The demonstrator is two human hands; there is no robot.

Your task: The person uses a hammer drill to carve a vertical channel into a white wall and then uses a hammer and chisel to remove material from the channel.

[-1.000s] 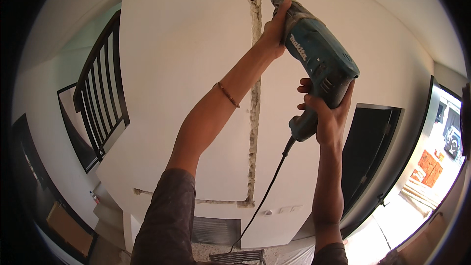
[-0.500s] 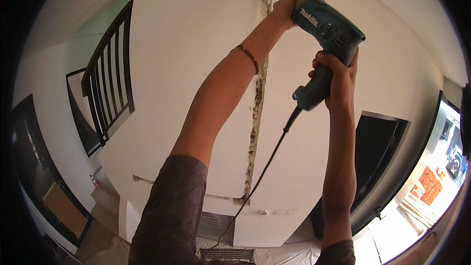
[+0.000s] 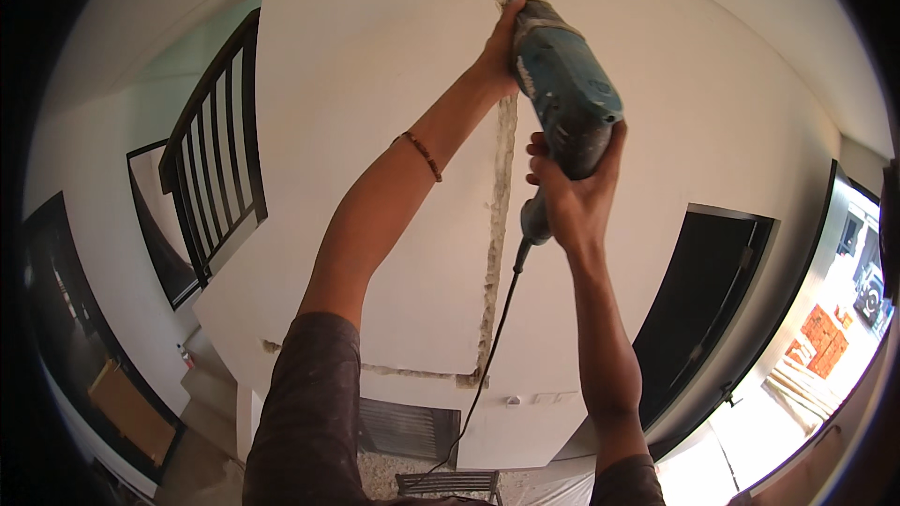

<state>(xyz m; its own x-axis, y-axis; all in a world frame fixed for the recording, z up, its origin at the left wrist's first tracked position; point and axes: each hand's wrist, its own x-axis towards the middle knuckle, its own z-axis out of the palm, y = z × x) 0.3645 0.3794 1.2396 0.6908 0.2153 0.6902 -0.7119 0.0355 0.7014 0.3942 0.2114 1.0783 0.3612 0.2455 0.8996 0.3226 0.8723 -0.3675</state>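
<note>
Teal rotary hammer (image 3: 569,80) is clasped by wrapped fingers (image 3: 538,144) of left hand (image 3: 500,49) and right hand (image 3: 583,204) near the upper end of the wall groove (image 3: 495,230).

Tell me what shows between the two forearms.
In the head view: white wall, the rough vertical groove in it, and the black cord hanging from the drill.

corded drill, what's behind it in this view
White wall surrounds the corded drill, and a rough groove shows above and below the left hand. The surface directly behind drill and hand is covered.
</note>
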